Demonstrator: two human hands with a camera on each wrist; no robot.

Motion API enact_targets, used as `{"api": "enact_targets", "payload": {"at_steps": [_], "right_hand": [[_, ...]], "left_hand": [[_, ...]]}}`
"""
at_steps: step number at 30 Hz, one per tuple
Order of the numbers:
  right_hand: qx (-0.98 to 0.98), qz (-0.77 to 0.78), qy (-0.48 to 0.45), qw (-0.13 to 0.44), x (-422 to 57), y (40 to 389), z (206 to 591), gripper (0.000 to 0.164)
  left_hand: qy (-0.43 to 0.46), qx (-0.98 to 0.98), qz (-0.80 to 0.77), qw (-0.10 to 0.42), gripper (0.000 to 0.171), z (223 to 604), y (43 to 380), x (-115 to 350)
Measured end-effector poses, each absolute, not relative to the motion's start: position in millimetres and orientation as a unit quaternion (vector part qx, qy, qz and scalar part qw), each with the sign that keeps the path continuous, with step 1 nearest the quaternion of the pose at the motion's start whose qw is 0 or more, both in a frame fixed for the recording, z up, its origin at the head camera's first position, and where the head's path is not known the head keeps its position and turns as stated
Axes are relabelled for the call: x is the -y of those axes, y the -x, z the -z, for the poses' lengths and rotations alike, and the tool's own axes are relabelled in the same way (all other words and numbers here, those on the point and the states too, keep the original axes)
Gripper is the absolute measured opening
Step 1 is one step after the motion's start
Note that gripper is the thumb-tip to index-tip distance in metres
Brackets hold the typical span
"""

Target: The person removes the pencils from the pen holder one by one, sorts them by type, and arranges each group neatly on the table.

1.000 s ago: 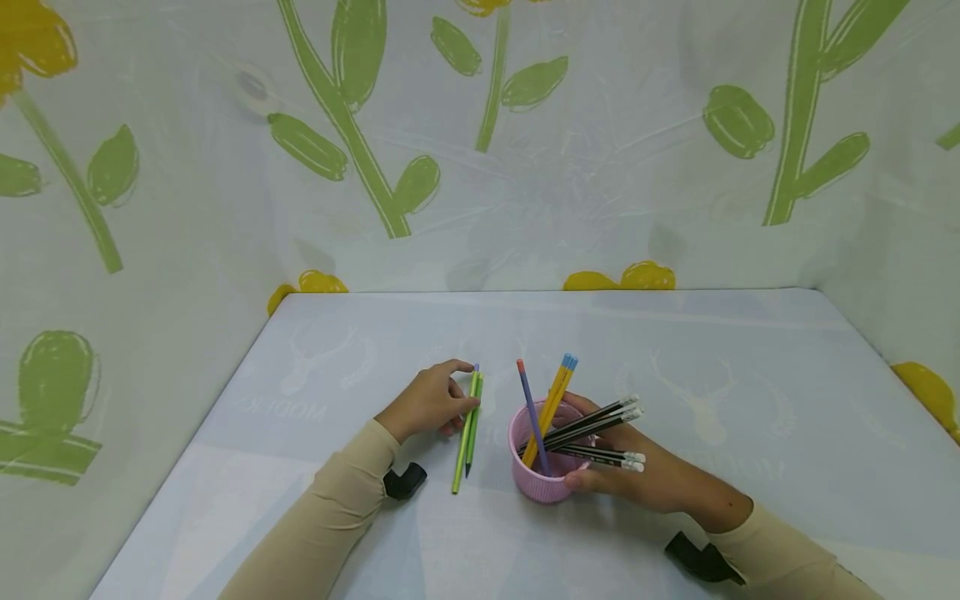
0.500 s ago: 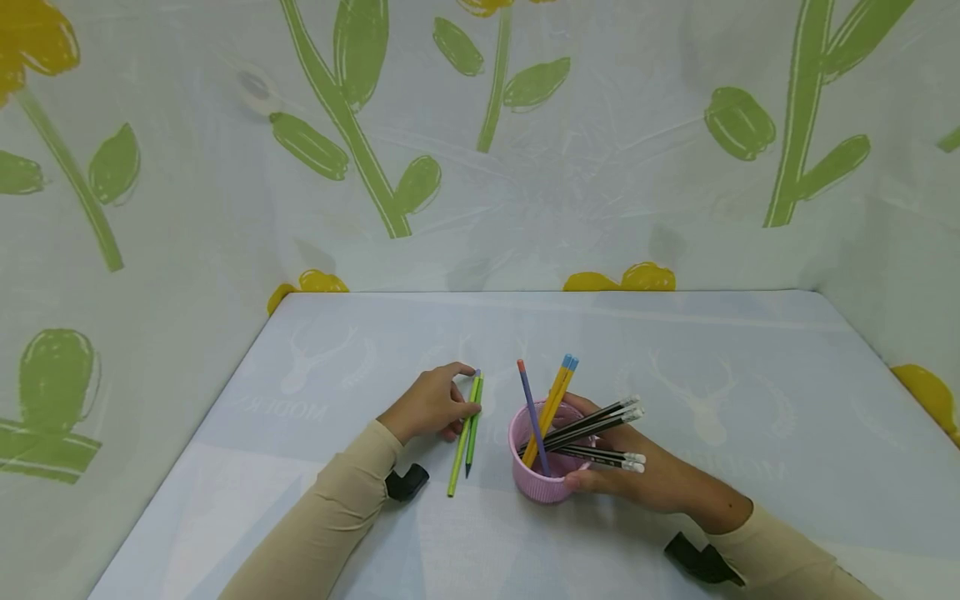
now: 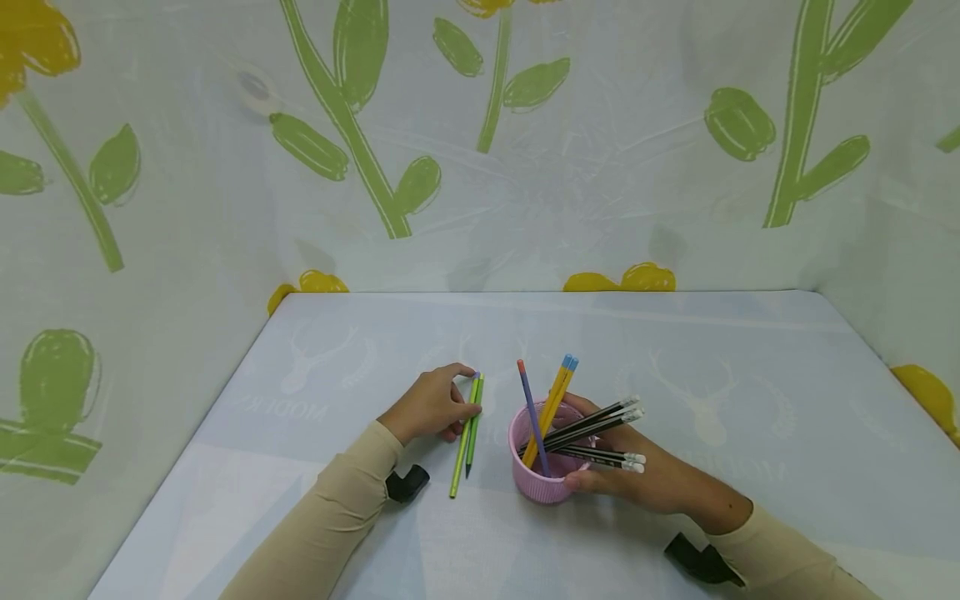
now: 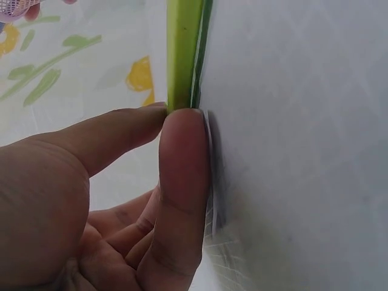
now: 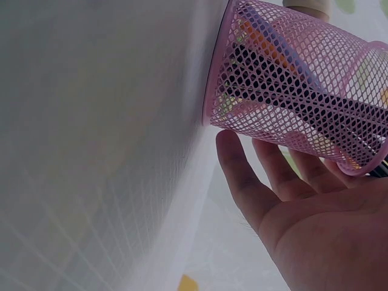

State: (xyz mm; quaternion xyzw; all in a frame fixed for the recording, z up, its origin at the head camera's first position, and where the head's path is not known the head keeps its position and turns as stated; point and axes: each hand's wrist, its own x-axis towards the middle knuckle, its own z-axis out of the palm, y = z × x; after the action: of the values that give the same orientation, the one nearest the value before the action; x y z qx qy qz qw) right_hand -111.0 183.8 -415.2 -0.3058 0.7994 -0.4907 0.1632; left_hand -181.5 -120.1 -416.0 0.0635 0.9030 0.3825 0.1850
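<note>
Two green pencils lie side by side on the table in the head view. My left hand (image 3: 429,406) pinches the lighter green pencil (image 3: 458,467) near its far end, between thumb and index finger. Right beside it is the darker green pencil (image 3: 471,454), its dark point toward me. To the right stands a pink mesh pencil cup (image 3: 542,489), gripped at its right side by my right hand (image 3: 648,477), thumb at the near rim and fingers behind. Inside lean a purple pencil (image 3: 529,403), two yellow pencils (image 3: 557,397) and several black-striped pencils (image 3: 577,430) with white erasers.
A pale cloth with faint deer prints covers the table (image 3: 360,533). Behind it rises a white curtain (image 3: 615,167) printed with green stems and yellow flowers. A black strap piece (image 3: 407,482) sits at the left cuff, another black piece (image 3: 701,560) at the right.
The lighter green pencil has slid slightly toward me, with my left hand shifting a little along with it. My right hand and the pencil cup have stayed in place.
</note>
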Motion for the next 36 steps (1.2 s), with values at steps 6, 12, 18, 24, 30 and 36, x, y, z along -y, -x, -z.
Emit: {"api": "enact_targets", "payload": {"at_steps": [6,12,18,24,30,36], "right_hand": [[-0.798,0.490,0.310,0.163,-183,111,412,0.086],[-0.798,0.490,0.313,0.162,-182,111,412,0.087],[-0.800,0.488,0.311,0.161,-182,111,411,0.086],[-0.804,0.485,0.305,0.162,-183,110,411,0.086],[-0.806,0.484,0.298,0.165,-183,109,412,0.088],[-0.811,0.479,0.296,0.161,-183,109,413,0.089]], "left_hand": [[-0.076,-0.913,-0.370,0.156,0.059,414,182,119],[-0.116,-0.925,-0.350,0.089,0.048,408,178,113],[-0.134,-0.928,-0.344,0.045,0.038,402,173,108],[-0.141,-0.925,-0.352,0.023,0.030,395,166,103],[-0.147,-0.919,-0.366,0.016,0.026,390,161,99],[-0.166,-0.896,-0.411,0.028,0.023,387,157,97]]}}
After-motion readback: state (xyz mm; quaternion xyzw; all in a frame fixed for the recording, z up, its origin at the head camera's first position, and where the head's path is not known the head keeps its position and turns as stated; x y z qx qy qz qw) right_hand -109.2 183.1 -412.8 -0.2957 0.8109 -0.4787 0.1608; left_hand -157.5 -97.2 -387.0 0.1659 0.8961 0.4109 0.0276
